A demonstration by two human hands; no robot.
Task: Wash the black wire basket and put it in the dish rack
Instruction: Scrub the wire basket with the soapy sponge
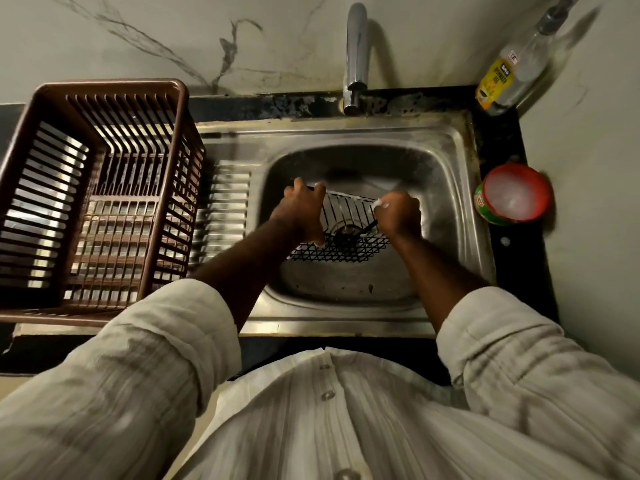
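Observation:
The black wire basket (pixel 346 230) is held tilted over the steel sink (pixel 450 157), above the drain. My left hand (pixel 303 209) grips its left end, fingers curled over the top wire. My right hand (pixel 398 213) is closed at the basket's right end, with a bit of something pale, perhaps a scrubber or foam, showing at its fingertips. The brown plastic dish rack (pixel 104 95) stands on the drainboard to the left and holds nothing.
The chrome tap (pixel 356 53) rises behind the sink, and no water is seen running. A dish soap bottle (pixel 512 67) stands in the back right corner. A red and green tub (pixel 512 195) with white contents sits on the black counter at the sink's right.

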